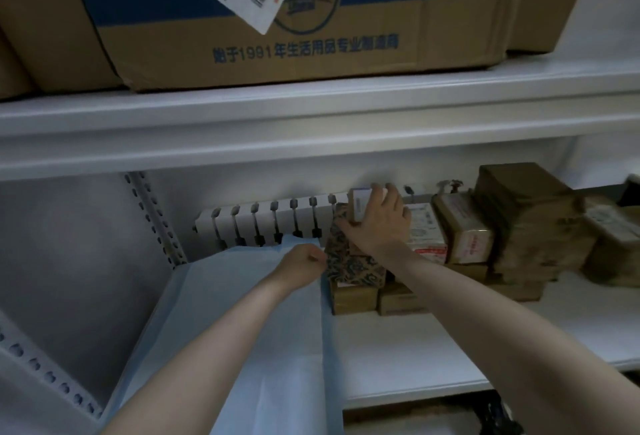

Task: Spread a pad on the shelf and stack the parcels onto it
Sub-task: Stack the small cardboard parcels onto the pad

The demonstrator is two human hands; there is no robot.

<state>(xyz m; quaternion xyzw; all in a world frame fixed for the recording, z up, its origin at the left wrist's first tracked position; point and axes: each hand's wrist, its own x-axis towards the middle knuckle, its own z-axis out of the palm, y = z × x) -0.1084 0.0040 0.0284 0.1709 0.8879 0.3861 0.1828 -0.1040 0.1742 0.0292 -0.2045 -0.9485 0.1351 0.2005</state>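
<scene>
A light blue pad lies spread over the left part of the white shelf. My left hand is a closed fist at the pad's far right corner, against a dark patterned parcel. My right hand grips a small white-labelled box standing on top of that patterned parcel. To the right, a pile of brown taped parcels rests on the bare shelf, with flat brown boxes under the patterned one.
A white radiator runs along the back wall behind the pad. A perforated shelf upright stands at the back left. On the upper shelf sits a large cardboard carton with a shipping label.
</scene>
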